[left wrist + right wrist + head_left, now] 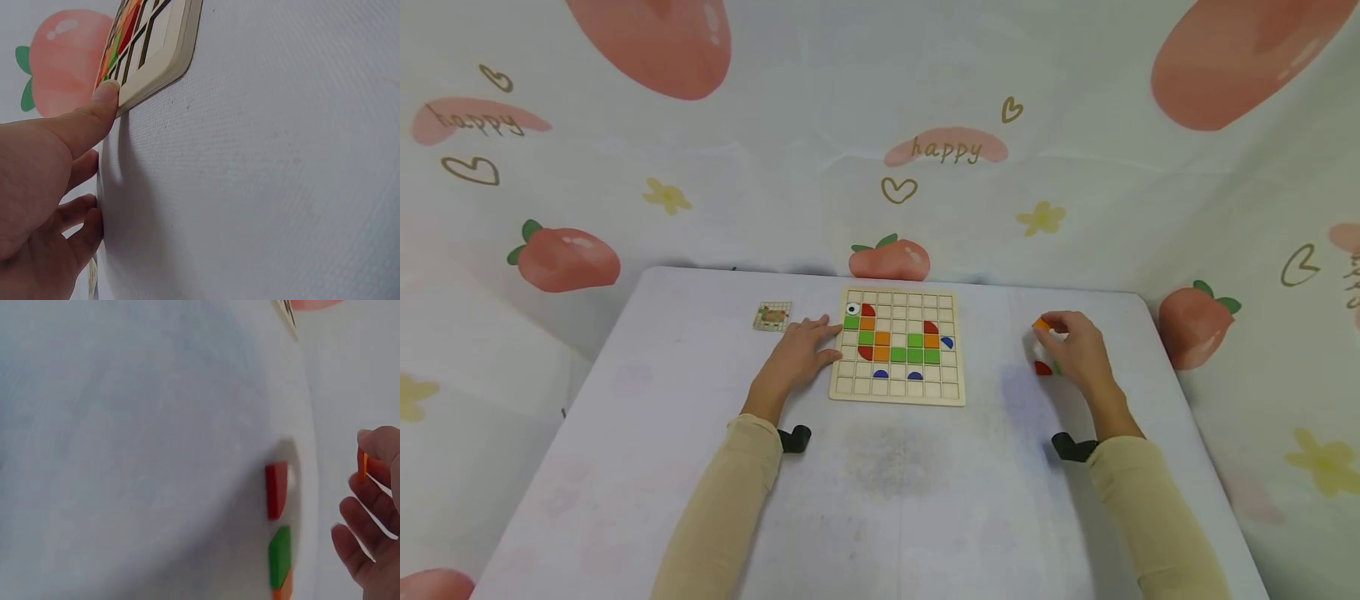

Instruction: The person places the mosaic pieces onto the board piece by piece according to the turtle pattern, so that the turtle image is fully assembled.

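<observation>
A wooden grid board (897,392) lies in the middle of the table, filled in part with green, orange, red and blue tiles and a white eye tile (853,309). My left hand (801,354) rests at its left edge; in the left wrist view the thumb (94,119) touches the board's rim. Off to the right of the board, my right hand (1078,350) pinches an orange tile (362,464) between thumb and fingers, above the table. Below that hand lie a red quarter-round tile (276,490), a green tile (280,556) and an orange piece (286,586).
A small pattern card (772,316) lies left of the board, just beyond the left hand. A white cloth printed with fruit and hearts (955,208) hangs behind the white table (880,517). Black wrist mounts (795,439) stick out by both sleeves.
</observation>
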The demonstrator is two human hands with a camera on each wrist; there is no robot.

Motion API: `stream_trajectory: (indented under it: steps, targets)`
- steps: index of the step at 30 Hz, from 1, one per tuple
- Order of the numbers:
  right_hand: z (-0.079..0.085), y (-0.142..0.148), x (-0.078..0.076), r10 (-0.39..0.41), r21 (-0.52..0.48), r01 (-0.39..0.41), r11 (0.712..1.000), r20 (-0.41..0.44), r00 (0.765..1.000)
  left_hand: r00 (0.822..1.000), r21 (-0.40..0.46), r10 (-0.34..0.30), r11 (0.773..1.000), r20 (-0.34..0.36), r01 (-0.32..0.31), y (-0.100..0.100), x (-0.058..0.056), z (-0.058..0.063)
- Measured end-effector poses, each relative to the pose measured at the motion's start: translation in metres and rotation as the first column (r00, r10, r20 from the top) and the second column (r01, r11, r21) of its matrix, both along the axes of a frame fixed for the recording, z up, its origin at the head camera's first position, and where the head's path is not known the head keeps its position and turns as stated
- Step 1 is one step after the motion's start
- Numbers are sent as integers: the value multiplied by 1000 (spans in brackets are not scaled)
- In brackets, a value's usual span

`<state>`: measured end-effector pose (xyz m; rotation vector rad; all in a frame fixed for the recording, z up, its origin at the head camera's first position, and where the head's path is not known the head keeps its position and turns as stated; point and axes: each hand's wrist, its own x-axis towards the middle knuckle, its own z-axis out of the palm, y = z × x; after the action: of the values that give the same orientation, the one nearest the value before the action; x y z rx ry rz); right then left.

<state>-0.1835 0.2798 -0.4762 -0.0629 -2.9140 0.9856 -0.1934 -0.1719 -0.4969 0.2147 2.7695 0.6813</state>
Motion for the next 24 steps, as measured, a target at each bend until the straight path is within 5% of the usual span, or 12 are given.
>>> stream_trajectory:
  steps: [15, 24]
  targets:
    - [3, -67, -31, 185, -32, -184, 982, 16, 983, 1000, 5, 12, 1000, 9, -12, -4, 0, 0]
    - [-2, -100, -37, 264, -14, -264, 965, 29, 964, 1000, 6, 11, 1000, 28, -11, -3, 0, 2]
